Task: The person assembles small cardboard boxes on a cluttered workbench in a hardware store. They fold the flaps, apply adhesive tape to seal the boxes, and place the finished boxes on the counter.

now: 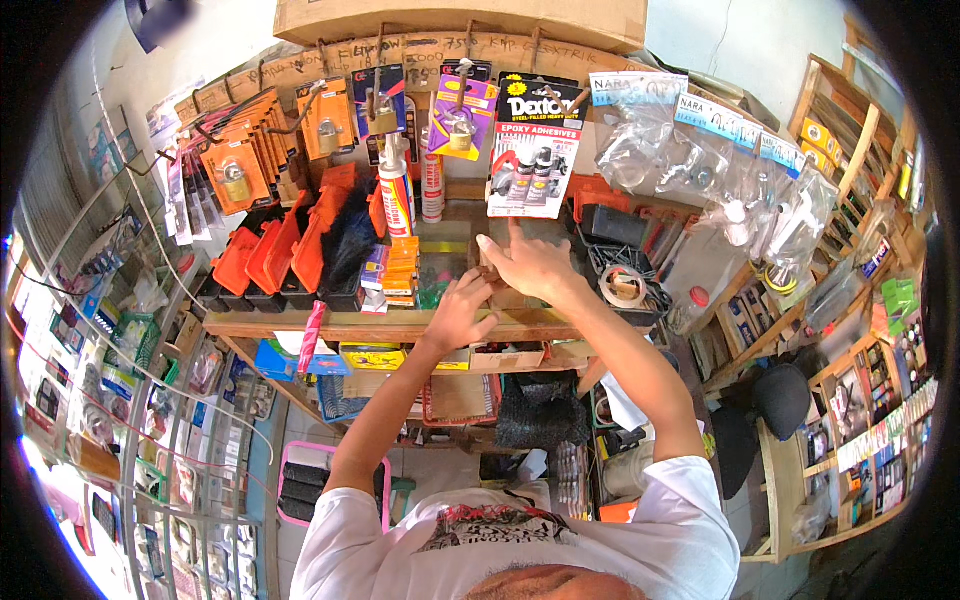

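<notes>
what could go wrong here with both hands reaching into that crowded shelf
1. The right hand reaches just under the hanging adhesive card; lifting the hand might knock it off its hook.
2. The left hand works at the wooden shelf edge beside stacked small orange boxes; a nudge could topple them.
3. The upright sealant tubes stand close by and may tip.

Small brown box [492, 272] on wooden shelf [300, 325]
</notes>
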